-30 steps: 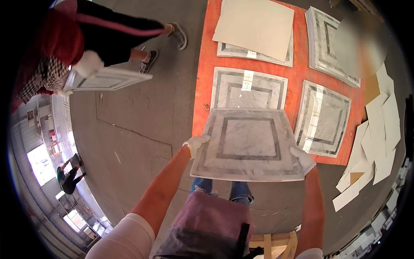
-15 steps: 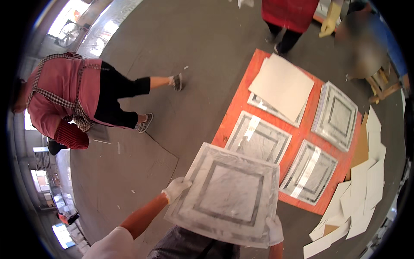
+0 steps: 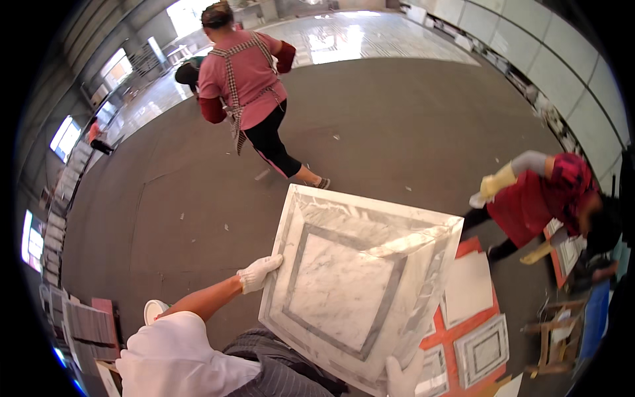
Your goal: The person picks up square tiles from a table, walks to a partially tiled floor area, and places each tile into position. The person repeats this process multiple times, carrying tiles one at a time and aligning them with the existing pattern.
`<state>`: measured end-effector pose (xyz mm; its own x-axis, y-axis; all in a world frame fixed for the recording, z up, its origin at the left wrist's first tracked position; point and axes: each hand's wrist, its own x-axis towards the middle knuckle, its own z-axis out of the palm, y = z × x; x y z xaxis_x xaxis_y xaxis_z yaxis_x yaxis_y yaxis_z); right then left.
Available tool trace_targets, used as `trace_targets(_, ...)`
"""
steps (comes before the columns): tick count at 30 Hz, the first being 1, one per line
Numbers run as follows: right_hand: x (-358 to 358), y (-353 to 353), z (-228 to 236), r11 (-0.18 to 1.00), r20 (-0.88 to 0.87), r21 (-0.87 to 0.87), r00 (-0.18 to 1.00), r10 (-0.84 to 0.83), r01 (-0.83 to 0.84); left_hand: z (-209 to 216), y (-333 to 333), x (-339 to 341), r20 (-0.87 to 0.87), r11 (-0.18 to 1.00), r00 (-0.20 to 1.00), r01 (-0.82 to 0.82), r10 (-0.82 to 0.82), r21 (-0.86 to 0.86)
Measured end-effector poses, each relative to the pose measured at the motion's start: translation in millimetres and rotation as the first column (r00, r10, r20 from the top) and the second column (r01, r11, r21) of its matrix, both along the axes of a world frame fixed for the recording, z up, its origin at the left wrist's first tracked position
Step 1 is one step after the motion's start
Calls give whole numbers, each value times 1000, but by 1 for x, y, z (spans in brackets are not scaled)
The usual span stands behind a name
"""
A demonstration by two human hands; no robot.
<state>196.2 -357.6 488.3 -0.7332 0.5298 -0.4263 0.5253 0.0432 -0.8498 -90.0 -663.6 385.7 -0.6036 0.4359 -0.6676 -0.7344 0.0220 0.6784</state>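
Observation:
A square marble tile (image 3: pixel 340 291), white with a grey inlaid band, is held tilted in front of me between both hands. On its left edge, my gloved left hand (image 3: pixel 260 273) is closed. My gloved right hand (image 3: pixel 405 376) grips the lower right edge; part of its fingers is hidden. Beyond the tile's right side stands a red-orange table (image 3: pixel 436 339), partly covered from view. On it lie a white sheet (image 3: pixel 468 290) and a banded marble tile (image 3: pixel 481 351).
A person in a pink top (image 3: pixel 241 83) walks on the grey floor ahead. At right, another in a red apron (image 3: pixel 529 202) bends over. A wooden stand (image 3: pixel 559 334) is at lower right, a white bucket (image 3: pixel 155 309) by my left arm, stacked slabs (image 3: pixel 89 324) at far left.
My view has swung left and up, so the table now sits at the lower right. The tile stays in both hands. The person in pink now appears ahead, and the red-aproned person bends over.

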Motion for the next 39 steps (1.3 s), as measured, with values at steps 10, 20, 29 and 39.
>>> trace_targets(10,-53,-62,29,976,102,-68,972,211,-205,-62,-58,13,-127,858,849,-514,512,23)
trace_targets(20,-208,-128,-25,883,42,210,906,421,-420,-76,-179,-34,-328,769,743,-635,584,-68)
trace_targets(29,-386,-87,-56,738,-118,8,732,671,-675,-103,-143,-21,-289,375,371,-926,883,-44)
trace_targets(39,-547,-119,-107,397,-249,-60,398,883,-916,-89,-139,-20,-287,-106,-124,-991,950,76)
